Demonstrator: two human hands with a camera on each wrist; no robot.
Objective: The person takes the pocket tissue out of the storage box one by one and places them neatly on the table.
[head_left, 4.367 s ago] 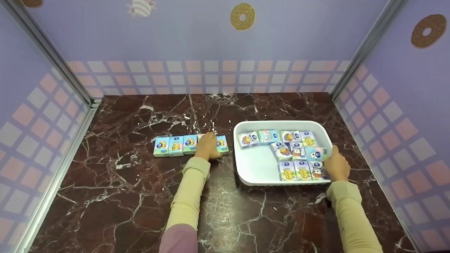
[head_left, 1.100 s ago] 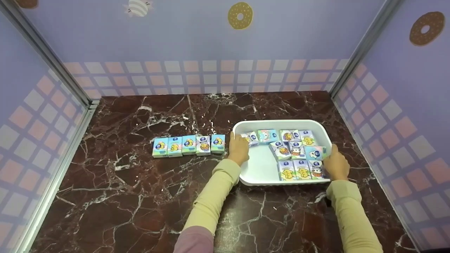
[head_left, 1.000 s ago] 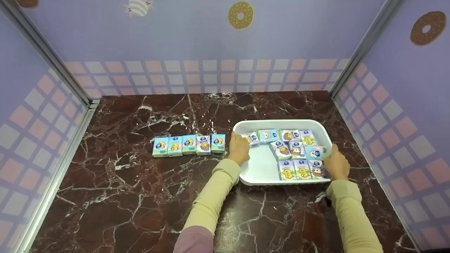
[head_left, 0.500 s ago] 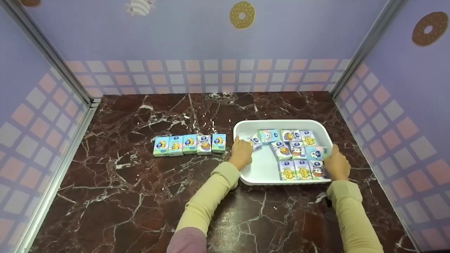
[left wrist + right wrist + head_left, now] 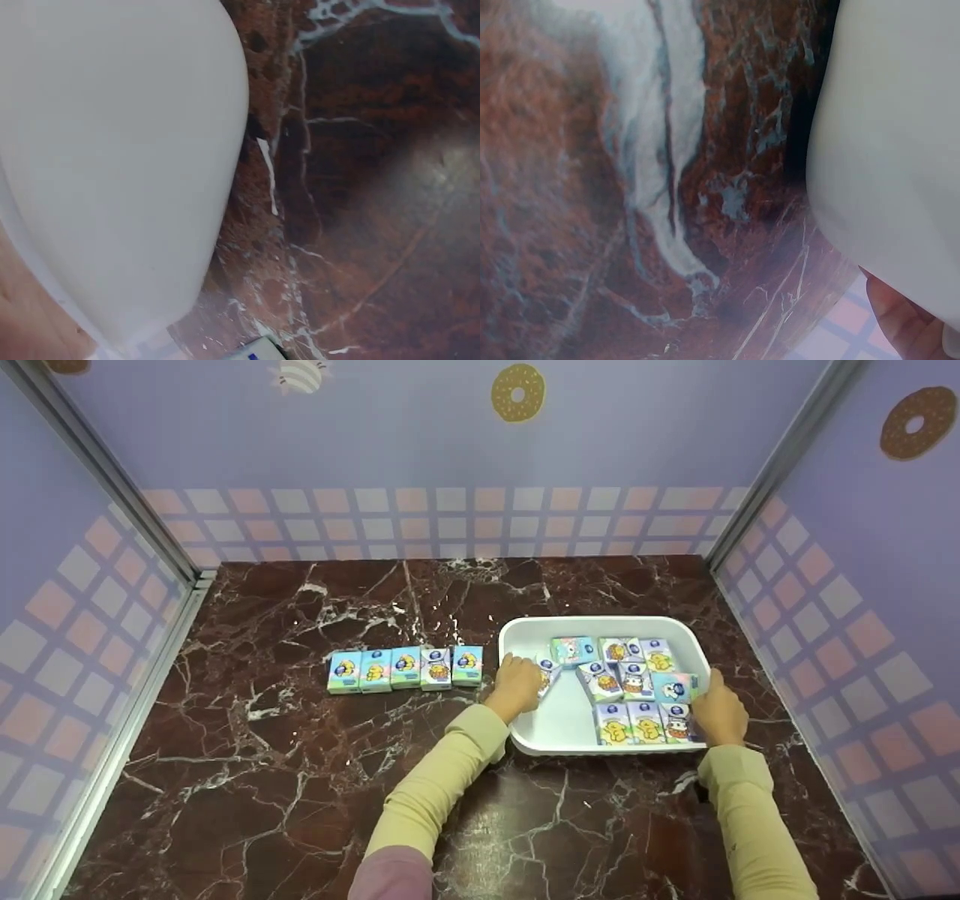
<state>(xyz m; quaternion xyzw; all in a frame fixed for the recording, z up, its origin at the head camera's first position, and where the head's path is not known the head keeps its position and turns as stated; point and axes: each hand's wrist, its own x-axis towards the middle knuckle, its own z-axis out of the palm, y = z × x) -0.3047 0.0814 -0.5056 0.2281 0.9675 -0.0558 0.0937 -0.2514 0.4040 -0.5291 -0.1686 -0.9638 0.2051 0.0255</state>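
Since half a second ago, your left hand [image 5: 517,684] has eased slightly inward over the left rim of the white tray [image 5: 562,727], and the small pack [image 5: 547,673] at its fingers has turned and come forward from the back left corner. Nearest you, your yellow sleeves [image 5: 416,806] stretch over the dark red marbled tabletop [image 5: 247,780]. In the tray, three front packs [image 5: 646,723] sit side by side at the near right. Your left hand's fingers curl onto the pack, which juts out beyond them; you can't see the fingertips. Your right hand [image 5: 720,712] grips the tray's right rim, with digits showing outside the wall in the right wrist view. Between your hands lie three middle packs [image 5: 637,682], the leftmost askew. To the tray's left, just apart, five packs make a row [image 5: 406,667]. Farther back are three rear packs [image 5: 619,650], then the lilac wall [image 5: 420,442].
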